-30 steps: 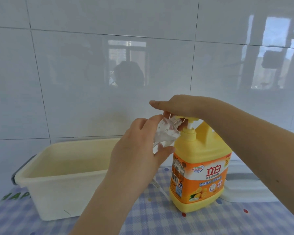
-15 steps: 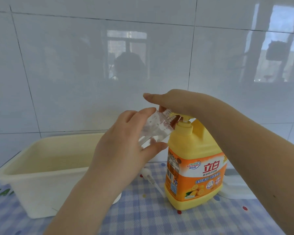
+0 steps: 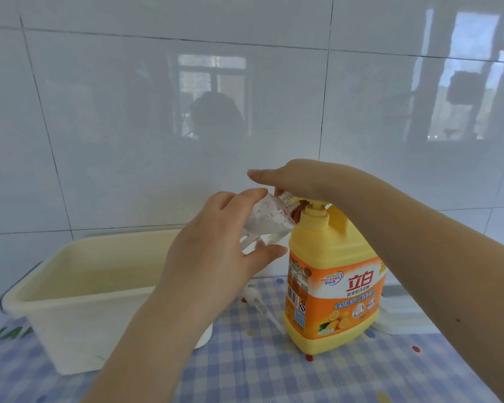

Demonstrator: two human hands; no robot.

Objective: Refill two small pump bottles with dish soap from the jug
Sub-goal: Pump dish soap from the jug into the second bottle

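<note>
A yellow dish soap jug [image 3: 332, 286] with an orange label stands upright on the checked tablecloth. My right hand [image 3: 291, 178] lies flat on top of the jug's pump head, fingers straight, pressing it. My left hand [image 3: 216, 257] grips a small clear bottle [image 3: 266, 221], tilted so its threaded neck sits right at the pump's spout. A loose white pump top with its tube [image 3: 259, 303] lies on the cloth behind my left hand, beside the jug.
A cream plastic tub [image 3: 70, 292] stands at the left on the blue checked tablecloth [image 3: 274, 373]. A white flat lid or tray [image 3: 402, 318] lies behind the jug at the right. A glossy white tiled wall rises close behind everything.
The view shifted slightly. Both hands stay at the jug's pump, the small bottle still held at the spout and the right hand on the pump head.
</note>
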